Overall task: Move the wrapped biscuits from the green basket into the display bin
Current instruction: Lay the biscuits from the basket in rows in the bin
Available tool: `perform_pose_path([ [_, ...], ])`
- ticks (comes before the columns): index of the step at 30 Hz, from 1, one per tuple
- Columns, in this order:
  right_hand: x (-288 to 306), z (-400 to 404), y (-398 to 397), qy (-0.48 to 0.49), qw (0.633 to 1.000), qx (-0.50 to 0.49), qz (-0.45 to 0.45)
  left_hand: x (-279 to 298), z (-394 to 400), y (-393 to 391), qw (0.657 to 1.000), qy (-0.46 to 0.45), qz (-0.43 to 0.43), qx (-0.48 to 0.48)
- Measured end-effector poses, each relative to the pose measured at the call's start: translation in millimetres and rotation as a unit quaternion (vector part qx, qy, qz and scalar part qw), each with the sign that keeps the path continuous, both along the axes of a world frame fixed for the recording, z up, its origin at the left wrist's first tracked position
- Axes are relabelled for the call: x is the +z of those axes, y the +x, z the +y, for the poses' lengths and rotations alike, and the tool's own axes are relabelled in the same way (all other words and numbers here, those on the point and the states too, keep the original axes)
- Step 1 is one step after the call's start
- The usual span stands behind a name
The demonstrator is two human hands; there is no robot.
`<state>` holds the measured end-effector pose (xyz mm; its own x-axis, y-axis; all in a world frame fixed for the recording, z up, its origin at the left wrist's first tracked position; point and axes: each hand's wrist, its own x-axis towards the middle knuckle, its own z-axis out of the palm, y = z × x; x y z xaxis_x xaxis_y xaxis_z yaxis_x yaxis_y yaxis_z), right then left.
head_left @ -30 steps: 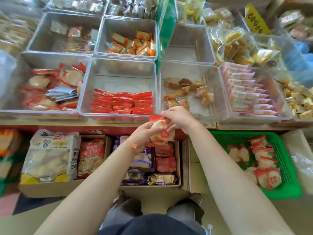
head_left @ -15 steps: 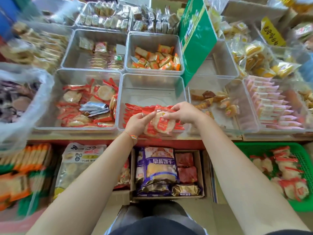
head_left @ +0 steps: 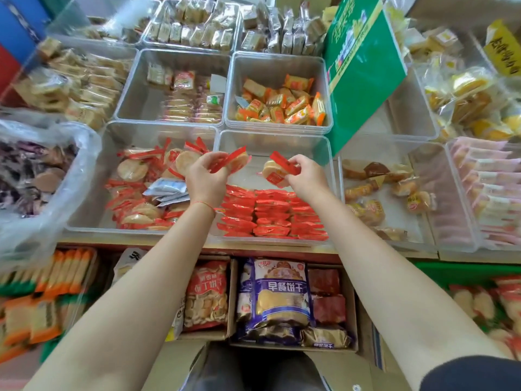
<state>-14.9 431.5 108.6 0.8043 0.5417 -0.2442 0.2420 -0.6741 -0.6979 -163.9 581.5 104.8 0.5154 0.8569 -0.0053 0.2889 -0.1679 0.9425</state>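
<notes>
Fingers (head_left: 217, 160) of both hands around wrapped biscuits (head_left: 275, 172)

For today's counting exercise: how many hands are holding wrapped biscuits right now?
2. The left hand holds biscuits over the display bin; the right hand holds more beside it. Exact packet numbers are hidden.

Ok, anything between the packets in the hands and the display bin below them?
Nothing visible. Left hand and right hand each hold a wrapped biscuit over the open-topped display bin; only rows of red packets lie below.
</notes>
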Motion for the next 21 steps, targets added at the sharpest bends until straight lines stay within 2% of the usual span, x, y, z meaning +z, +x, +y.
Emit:
perform_pose_path([
  [7,-53,47,-6,-0.046,0.997,0.028,-0.053,-36,35,20,0.979,0.183,0.055,-0.074],
  [12,-72,76,-11,-0.076,0.992,0.077,-0.066,-50,53,30,0.955,0.250,0.079,-0.139],
  [17,-82,88,-13,-0.176,0.973,0.149,0.027,-61,57,41,0.932,0.262,0.128,-0.213],
  [21,-79,86,-4,-0.168,0.983,0.069,0.021,-71,57,46,0.892,0.351,0.182,-0.218],
])
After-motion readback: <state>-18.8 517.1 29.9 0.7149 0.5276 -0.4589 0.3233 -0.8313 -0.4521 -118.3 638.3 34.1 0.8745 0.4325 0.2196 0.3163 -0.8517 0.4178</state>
